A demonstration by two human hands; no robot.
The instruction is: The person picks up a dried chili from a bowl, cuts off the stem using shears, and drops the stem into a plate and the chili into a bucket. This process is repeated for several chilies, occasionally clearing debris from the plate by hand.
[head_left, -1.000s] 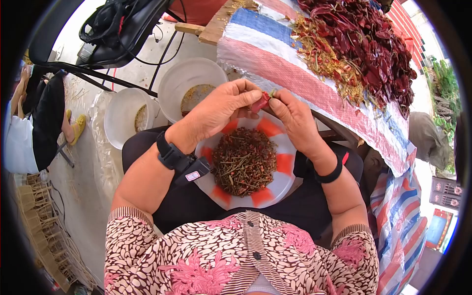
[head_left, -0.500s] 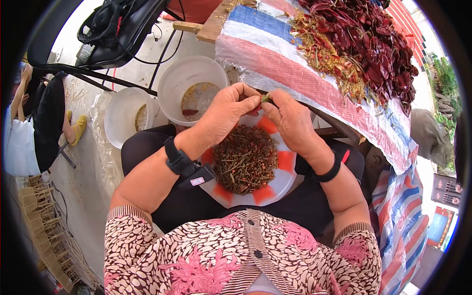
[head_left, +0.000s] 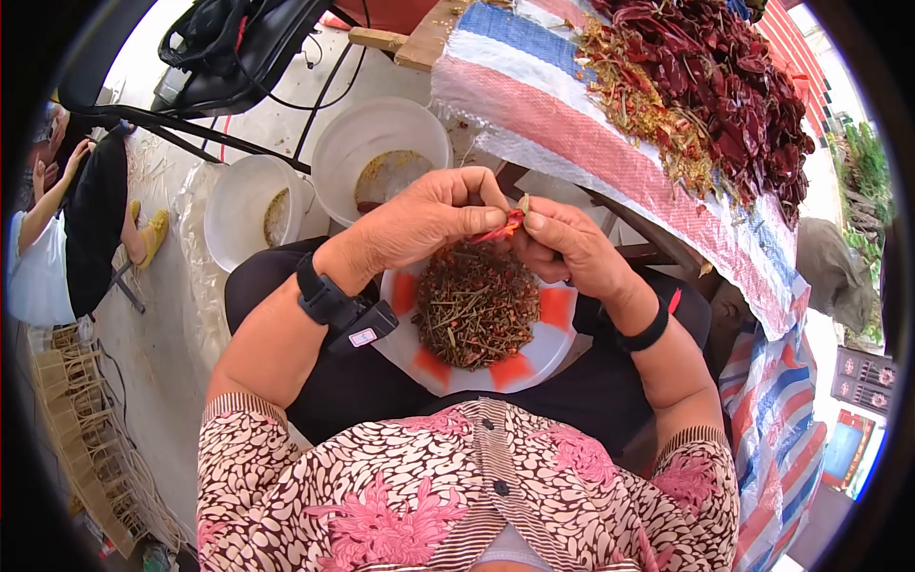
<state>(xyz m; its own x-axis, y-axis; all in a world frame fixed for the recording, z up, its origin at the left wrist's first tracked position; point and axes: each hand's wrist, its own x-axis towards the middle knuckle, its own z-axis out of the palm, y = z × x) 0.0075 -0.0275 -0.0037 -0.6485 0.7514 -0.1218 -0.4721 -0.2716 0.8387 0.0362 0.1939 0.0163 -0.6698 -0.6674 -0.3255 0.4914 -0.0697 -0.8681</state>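
Note:
My left hand [head_left: 419, 221] and my right hand [head_left: 565, 250] meet above a white and red plate [head_left: 548, 355] on my lap. Between their fingertips they pinch one dried red chili [head_left: 503, 227] with a pale stem end. The plate carries a heap of stems and chili bits [head_left: 472, 303]. A black band with a tag is on my left wrist, a black band on my right.
A table with a striped woven sheet [head_left: 572, 124] stands ahead right, piled with dried red chilies [head_left: 724, 76] and stem waste. Two white buckets [head_left: 376, 157] [head_left: 250, 210] stand on the floor to the left. A black chair [head_left: 219, 57] and another person [head_left: 57, 219] are far left.
My hands dropped slightly toward the plate. A red chili now shows between the fingertips, where half a second ago only a green stem end was visible.

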